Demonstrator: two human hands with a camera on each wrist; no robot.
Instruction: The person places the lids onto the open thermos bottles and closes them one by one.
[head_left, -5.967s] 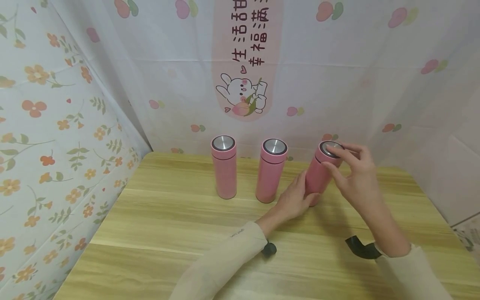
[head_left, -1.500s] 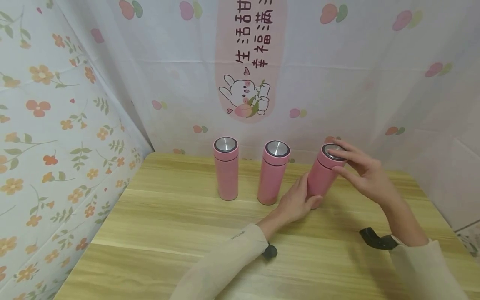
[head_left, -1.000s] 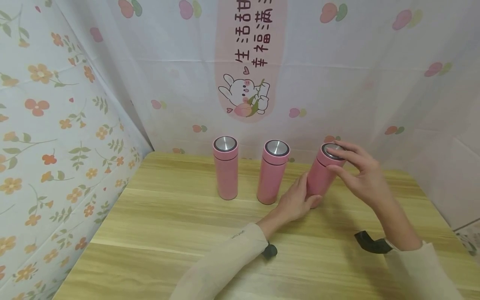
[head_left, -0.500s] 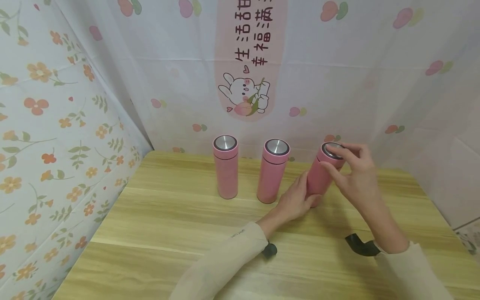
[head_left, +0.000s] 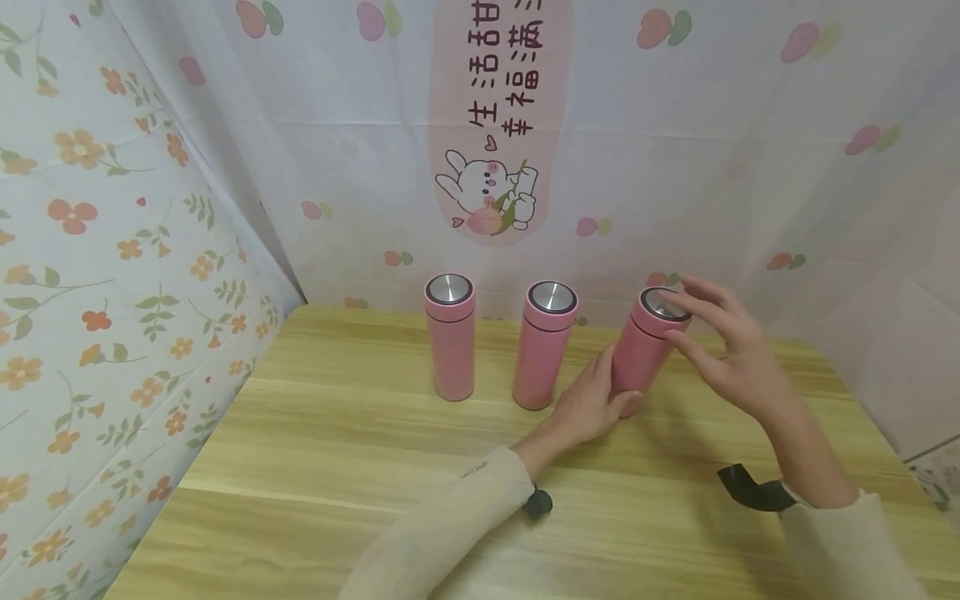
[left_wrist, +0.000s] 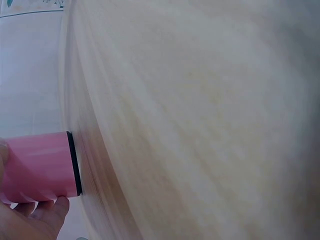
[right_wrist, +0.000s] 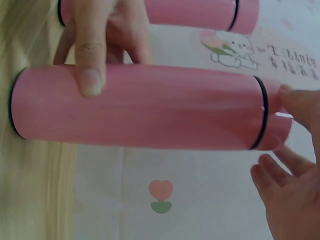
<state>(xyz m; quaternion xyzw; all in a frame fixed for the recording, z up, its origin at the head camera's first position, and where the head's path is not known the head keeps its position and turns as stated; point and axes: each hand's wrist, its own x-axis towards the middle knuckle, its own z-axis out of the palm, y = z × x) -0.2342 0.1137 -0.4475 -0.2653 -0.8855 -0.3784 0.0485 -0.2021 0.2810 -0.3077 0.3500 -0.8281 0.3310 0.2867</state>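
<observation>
A pink thermos bottle [head_left: 639,357] stands at the right end of a row of three, its silver-topped lid on. Low on its body, my left hand [head_left: 587,405] grips it, thumb on the near side. The left wrist view shows the bottle's dark base [left_wrist: 74,164] at the wooden surface with fingers curled beneath the body. At the top, my right hand [head_left: 738,354] has thumb and fingers around the lid [right_wrist: 278,134]. In the right wrist view some of its fingers stand off the lid. Two like bottles, the middle thermos [head_left: 542,358] and the left thermos [head_left: 452,354], stand upright.
The wooden table [head_left: 337,467] extends in front of the bottles. A white printed curtain [head_left: 652,150] hangs close behind them, and a flowered cloth [head_left: 112,275] covers the left side. Dark straps with camera mounts [head_left: 753,490] sit at the wrists.
Over the last seconds my right hand turns back and forth at the lid; since half a second ago its wrist has swung right. The left hand and all three bottles stay in place.
</observation>
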